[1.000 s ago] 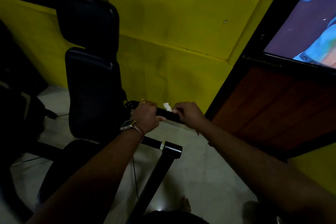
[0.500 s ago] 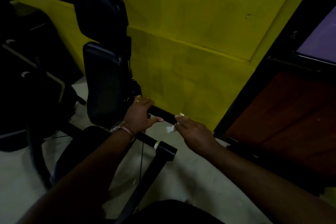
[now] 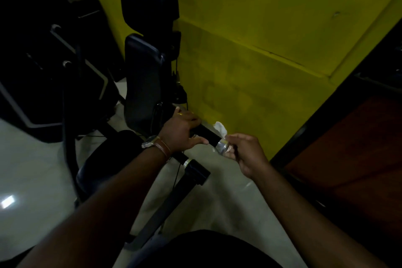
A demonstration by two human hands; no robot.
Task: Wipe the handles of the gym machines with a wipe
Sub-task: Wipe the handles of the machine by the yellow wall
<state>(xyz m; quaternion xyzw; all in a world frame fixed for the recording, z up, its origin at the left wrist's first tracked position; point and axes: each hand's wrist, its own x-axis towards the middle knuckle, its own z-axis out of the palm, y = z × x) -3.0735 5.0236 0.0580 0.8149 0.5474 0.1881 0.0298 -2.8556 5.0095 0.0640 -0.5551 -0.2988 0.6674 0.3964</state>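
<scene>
A black handle [image 3: 205, 134] of a gym machine runs diagonally across the middle of the head view, ending in a shiny metal cap [image 3: 221, 145]. My left hand [image 3: 179, 132], with a watch and bands on its wrist, grips the handle near the seat. My right hand [image 3: 243, 154] pinches a small crumpled white wipe [image 3: 220, 128] at the handle's outer end, against the metal cap. The wipe sticks up above my fingers.
A black padded backrest [image 3: 143, 80] and seat [image 3: 102, 165] stand left of the handle. A black arm with a round joint [image 3: 195, 172] slopes down toward me. A yellow wall [image 3: 261, 50] is behind, a dark wooden door [image 3: 352, 148] at right, a pale floor [image 3: 217, 202] below.
My right hand has moved from just beside the handle onto its outer end, with the wipe now against the metal cap. The view has shifted right and down. My left hand keeps its grip.
</scene>
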